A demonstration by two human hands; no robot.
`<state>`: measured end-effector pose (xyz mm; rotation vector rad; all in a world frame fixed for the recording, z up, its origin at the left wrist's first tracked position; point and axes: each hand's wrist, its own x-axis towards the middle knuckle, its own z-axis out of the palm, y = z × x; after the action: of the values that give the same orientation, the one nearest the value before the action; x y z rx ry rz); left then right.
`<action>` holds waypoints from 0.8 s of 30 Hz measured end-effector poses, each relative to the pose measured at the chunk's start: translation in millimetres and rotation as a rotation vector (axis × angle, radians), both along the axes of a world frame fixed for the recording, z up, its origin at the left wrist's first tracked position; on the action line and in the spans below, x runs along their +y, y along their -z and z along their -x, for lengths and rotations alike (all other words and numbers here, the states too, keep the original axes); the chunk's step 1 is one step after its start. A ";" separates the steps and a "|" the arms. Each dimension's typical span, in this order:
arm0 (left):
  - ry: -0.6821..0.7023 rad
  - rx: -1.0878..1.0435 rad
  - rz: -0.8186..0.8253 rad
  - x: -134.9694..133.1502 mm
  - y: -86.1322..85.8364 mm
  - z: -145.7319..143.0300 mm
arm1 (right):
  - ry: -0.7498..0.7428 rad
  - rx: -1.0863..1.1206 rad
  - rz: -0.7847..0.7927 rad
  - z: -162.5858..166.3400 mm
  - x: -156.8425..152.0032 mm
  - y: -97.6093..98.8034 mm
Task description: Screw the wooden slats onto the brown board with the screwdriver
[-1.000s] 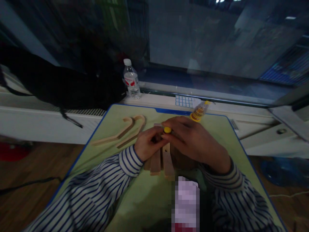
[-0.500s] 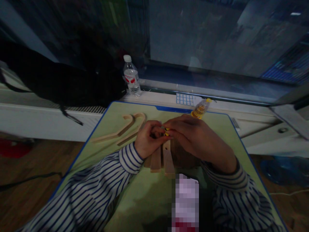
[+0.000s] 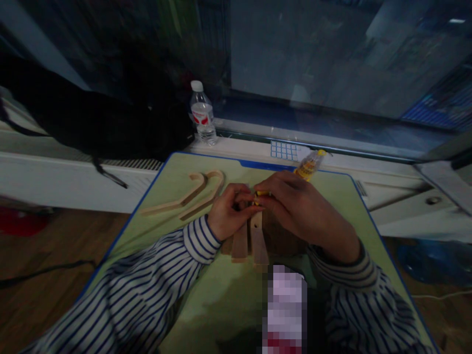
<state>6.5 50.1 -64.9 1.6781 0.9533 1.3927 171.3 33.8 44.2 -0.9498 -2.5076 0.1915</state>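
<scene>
My left hand (image 3: 227, 215) and my right hand (image 3: 302, 209) meet over a set of flat wooden slats (image 3: 250, 242) lying on the green mat (image 3: 206, 290). Fingers of both hands pinch a small yellow piece (image 3: 262, 194) between them, just above the far ends of the slats. Both hands are closed around it. Most of the yellow piece is hidden by my fingers. My sleeves are striped blue and white.
Two curved wooden hook-shaped pieces (image 3: 191, 194) lie on the mat to the left. A small yellow glue bottle (image 3: 309, 165) lies at the mat's far edge. A water bottle (image 3: 202, 114) stands on the white sill beside a black bag (image 3: 92, 123). Wooden floor lies to the left.
The yellow piece showed as a round cap a second ago; now my fingers have closed tighter over it. My hands stay over the slats, and the view has shifted slightly.
</scene>
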 end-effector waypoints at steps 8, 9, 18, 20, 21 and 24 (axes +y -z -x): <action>-0.120 0.271 -0.216 1.5 0.4 9.0 | 0.004 0.021 0.016 1.5 1.1 1.3; -0.120 0.279 -0.225 1.9 0.7 9.4 | 0.011 0.020 0.020 1.6 1.3 1.1; -0.059 0.089 -0.074 2.0 0.3 3.3 | -0.060 0.068 0.042 -3.5 3.6 1.5; -0.037 0.047 -0.042 1.7 -0.9 2.1 | -0.066 0.073 0.036 -3.8 4.4 2.5; -0.024 0.023 -0.027 1.6 -1.3 1.6 | -0.064 0.075 0.032 -3.7 4.8 2.9; -0.001 -0.029 0.005 1.2 -1.6 0.3 | -0.060 0.064 0.023 -2.8 5.3 3.3</action>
<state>6.2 51.3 -63.3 1.6501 0.9411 1.4106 174.0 39.1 40.9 -0.8649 -2.4817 0.2657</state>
